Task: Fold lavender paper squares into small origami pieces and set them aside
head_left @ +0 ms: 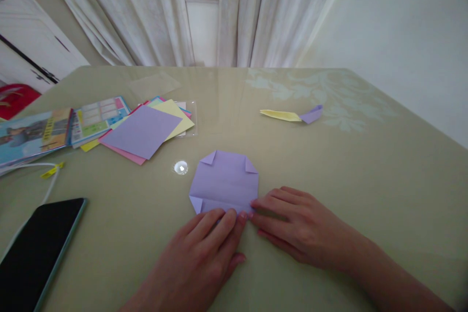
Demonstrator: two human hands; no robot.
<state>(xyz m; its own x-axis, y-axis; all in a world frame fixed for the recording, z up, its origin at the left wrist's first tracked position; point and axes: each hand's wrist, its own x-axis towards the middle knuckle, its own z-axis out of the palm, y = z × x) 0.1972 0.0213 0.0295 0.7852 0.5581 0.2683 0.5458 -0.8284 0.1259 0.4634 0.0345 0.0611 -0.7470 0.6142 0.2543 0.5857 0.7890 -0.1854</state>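
Paper sheet [224,180], folded-cornered, lies flat on bench [340,165], crease running left-right; left hand [209,248], thumb apart, covers near edge. Right hand [296,224] touches near-right corner, pinch unclear. Room rightward, far bench edge well apart.

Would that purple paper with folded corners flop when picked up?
The purple paper sheet with folded corners looks thin, so probably light. It may bend along the crease across its lower part; its doubled corners might feel stiffer.
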